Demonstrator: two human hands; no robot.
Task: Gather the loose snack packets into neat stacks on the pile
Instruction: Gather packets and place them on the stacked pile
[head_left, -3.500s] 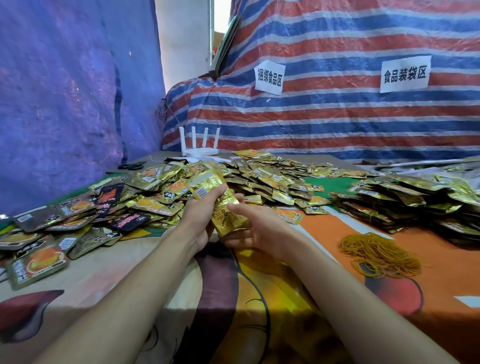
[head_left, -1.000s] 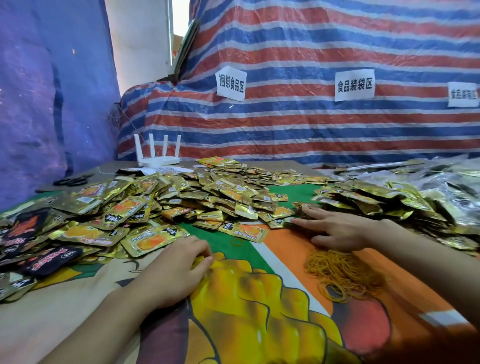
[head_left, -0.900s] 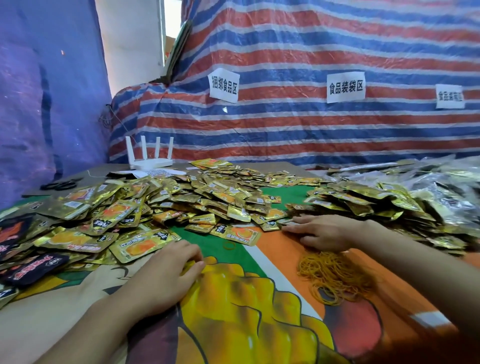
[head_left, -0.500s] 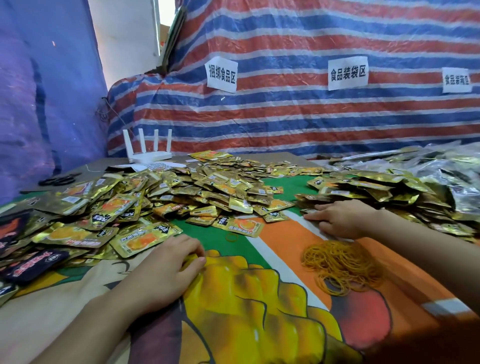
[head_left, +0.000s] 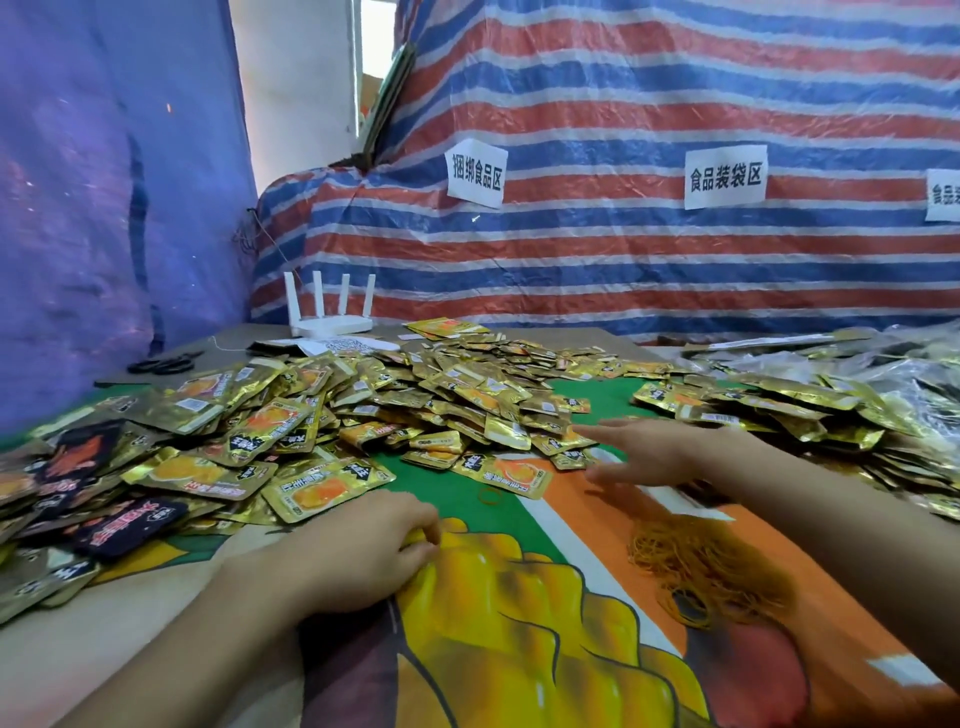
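Your left hand (head_left: 358, 551) lies palm down on the cloth (head_left: 519, 634), fingers loosely curled and holding nothing. Your right hand (head_left: 654, 452) points left, fingers straight and slightly spread, tips at the edge of the packets (head_left: 415, 405) heaped far left. Rubber bands (head_left: 711, 566) lie near right.

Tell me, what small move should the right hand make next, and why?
Probably slide the right hand a little left and pinch the nearest packets: its fingers are straight and empty, with the tips right at them.
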